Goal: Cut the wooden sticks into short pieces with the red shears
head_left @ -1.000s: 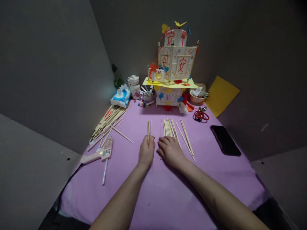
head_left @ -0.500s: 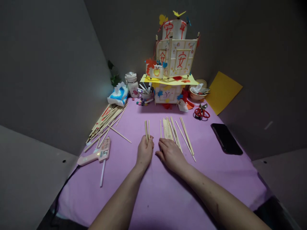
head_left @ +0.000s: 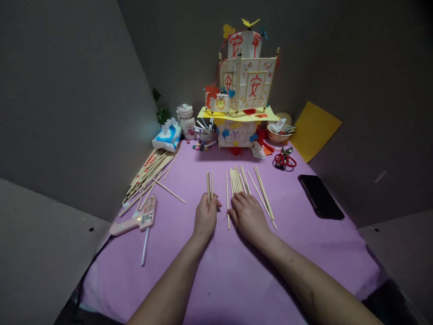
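The sticks are pale beige, the tablecloth lilac, the glue gun pink, the panels white with red characters.

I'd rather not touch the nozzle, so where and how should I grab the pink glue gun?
Best probably by the handle, coming from the left: the glue gun lies on its side, handle pointing left, nozzle facing the back of the table and the glue stick jutting toward the near edge.
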Action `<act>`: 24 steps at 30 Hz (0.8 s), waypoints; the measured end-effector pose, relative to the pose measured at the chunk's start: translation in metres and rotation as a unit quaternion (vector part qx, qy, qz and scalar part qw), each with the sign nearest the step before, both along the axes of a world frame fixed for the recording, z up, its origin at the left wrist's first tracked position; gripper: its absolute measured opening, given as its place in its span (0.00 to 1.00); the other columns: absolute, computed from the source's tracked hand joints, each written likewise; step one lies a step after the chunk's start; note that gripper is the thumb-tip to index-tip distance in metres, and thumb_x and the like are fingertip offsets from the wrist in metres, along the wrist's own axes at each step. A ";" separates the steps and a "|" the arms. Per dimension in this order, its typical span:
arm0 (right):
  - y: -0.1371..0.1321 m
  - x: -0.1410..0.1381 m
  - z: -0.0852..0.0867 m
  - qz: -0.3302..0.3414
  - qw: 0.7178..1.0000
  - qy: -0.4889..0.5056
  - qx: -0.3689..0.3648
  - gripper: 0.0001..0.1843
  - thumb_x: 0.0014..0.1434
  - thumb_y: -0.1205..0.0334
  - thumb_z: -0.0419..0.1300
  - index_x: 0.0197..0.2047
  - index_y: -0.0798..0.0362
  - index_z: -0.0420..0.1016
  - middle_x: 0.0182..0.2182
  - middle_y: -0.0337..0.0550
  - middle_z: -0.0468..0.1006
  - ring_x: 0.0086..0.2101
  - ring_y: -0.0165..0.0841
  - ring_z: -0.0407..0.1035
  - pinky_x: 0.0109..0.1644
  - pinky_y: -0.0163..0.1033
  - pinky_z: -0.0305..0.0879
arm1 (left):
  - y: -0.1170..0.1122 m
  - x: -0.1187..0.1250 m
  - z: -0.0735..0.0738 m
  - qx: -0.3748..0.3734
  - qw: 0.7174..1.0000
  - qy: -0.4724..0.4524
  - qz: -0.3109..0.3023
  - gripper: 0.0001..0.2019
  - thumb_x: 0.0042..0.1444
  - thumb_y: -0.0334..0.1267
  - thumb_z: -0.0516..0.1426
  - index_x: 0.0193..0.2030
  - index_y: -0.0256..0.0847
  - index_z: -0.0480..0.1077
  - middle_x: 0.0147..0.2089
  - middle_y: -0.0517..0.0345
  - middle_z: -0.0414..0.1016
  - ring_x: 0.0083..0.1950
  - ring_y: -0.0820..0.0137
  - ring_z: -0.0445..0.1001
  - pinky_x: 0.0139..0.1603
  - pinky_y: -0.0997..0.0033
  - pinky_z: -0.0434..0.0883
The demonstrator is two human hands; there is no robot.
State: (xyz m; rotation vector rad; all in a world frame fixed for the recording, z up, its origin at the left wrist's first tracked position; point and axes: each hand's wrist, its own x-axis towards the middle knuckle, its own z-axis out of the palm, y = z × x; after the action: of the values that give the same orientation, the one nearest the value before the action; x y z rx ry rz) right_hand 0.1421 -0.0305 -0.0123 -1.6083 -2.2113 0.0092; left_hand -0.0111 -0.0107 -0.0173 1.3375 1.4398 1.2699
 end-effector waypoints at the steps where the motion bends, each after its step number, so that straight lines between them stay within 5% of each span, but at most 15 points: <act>1: 0.000 0.000 -0.001 0.004 1.000 -0.002 0.001 0.18 0.64 0.59 0.56 0.54 0.57 0.73 0.56 0.52 0.73 0.58 0.46 0.60 0.63 0.51 0.54 | 0.000 0.000 0.001 0.000 1.000 0.001 -0.006 0.12 0.62 0.47 0.51 0.38 0.40 0.67 0.30 0.59 0.73 0.26 0.73 0.68 0.29 0.73 0.67; 14: -0.001 0.001 0.003 -0.009 1.000 -0.015 0.006 0.15 0.64 0.61 0.55 0.51 0.57 0.73 0.55 0.52 0.72 0.58 0.46 0.59 0.62 0.50 0.53 | -0.001 0.000 0.002 -0.006 1.000 0.010 -0.019 0.13 0.62 0.48 0.50 0.38 0.40 0.66 0.33 0.57 0.76 0.30 0.71 0.73 0.33 0.70 0.69; 24: 0.003 0.007 0.013 -0.099 0.991 -0.047 -0.077 0.10 0.61 0.62 0.55 0.32 0.55 0.74 0.31 0.51 0.76 0.35 0.41 0.70 0.41 0.43 0.61 | -0.001 0.000 0.004 -0.016 1.000 0.003 -0.014 0.12 0.62 0.48 0.51 0.37 0.41 0.66 0.34 0.56 0.76 0.30 0.70 0.73 0.32 0.70 0.69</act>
State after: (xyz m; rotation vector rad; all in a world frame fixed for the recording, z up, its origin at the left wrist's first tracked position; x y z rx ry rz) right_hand 0.1493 -0.0273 0.0008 -1.9444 -2.1556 0.0507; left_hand -0.0108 -0.0120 -0.0135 1.3364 1.4355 1.2217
